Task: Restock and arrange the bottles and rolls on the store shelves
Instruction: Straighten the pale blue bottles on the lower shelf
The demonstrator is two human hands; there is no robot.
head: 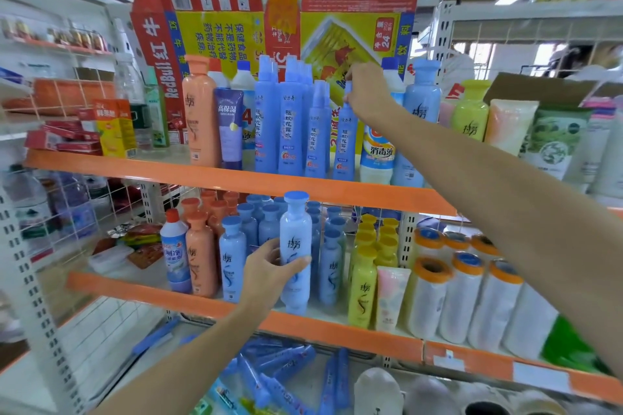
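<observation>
Blues, oranges and yellows fill my view.
I see orange shelf edges (236, 178), pale-blue bottle (295, 256) with blue cap, yellow bottles (362, 286) at four o'clock.

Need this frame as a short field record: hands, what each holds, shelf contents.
left hand: grips a light blue shampoo bottle, upright at the front of the middle shelf
right hand: fingers pinch the cap of a blue spray bottle standing on the upper shelf
upper shelf contents: orange bottle, purple tube, row of blue spray bottles, disinfectant bottle
middle shelf contents: orange, blue and yellow bottles in rows, film rolls at right
below: loose blue spray bottles lying flat
</observation>
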